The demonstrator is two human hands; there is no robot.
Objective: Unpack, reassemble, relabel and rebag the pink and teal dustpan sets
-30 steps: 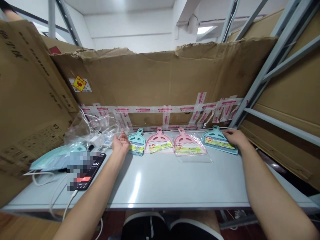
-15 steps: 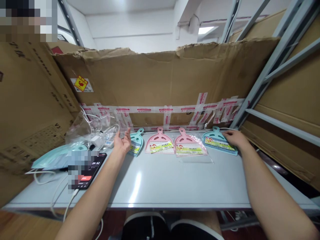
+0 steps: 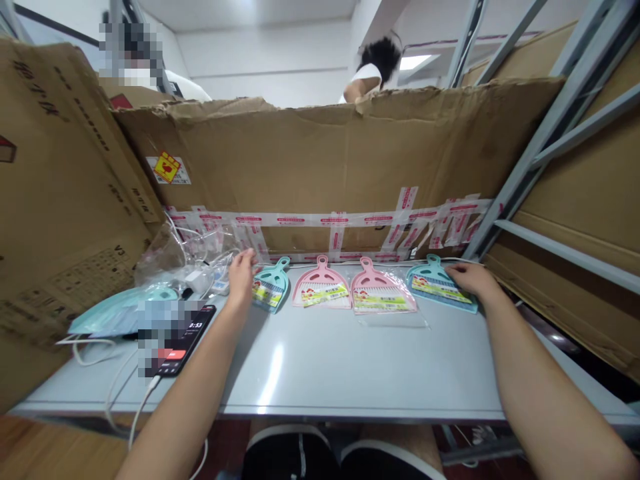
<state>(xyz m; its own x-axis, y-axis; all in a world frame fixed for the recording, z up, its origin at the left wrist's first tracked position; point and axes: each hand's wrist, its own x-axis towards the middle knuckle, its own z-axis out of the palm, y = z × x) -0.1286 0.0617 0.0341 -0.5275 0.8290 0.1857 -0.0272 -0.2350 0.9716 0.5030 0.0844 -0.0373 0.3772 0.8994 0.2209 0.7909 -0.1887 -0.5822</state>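
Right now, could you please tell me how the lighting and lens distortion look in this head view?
In the head view, glare streaks the table, the wide lens seems to slant the shelf upright, and a pixelated patch hides part of the phone.

We list one person's visible body. Item one: a bare left forearm (image 3: 185, 393) ending in a bare left hand (image 3: 241, 280). Item two: a bare right forearm (image 3: 545, 393) ending in a bare right hand (image 3: 473, 280). We see no sleeves on either. Item three: black shorts (image 3: 293, 457), with a white band (image 3: 385, 448) along each hem and a thin white stripe (image 3: 303, 453) on the left leg. Item four: bare legs (image 3: 400, 437) beyond the hems.
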